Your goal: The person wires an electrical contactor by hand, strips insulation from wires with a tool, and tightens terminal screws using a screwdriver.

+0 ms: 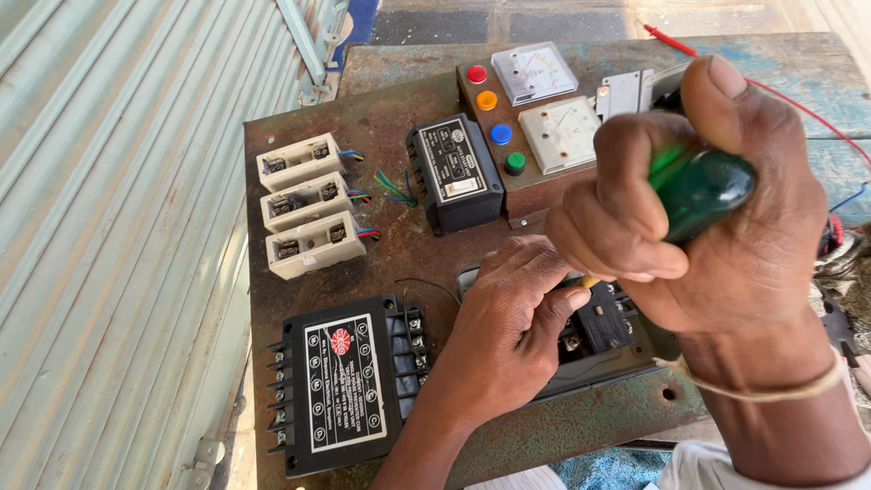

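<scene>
Screwdriver [699, 186] gripped in right hand [699, 209], above left hand [504, 327].

The right hand [689, 209] grips a green-handled screwdriver [699, 186] above a black terminal block [599, 327] on a rusty metal panel [399, 245]. The left hand [508, 327] rests on that block, fingers beside the screwdriver tip.
</scene>
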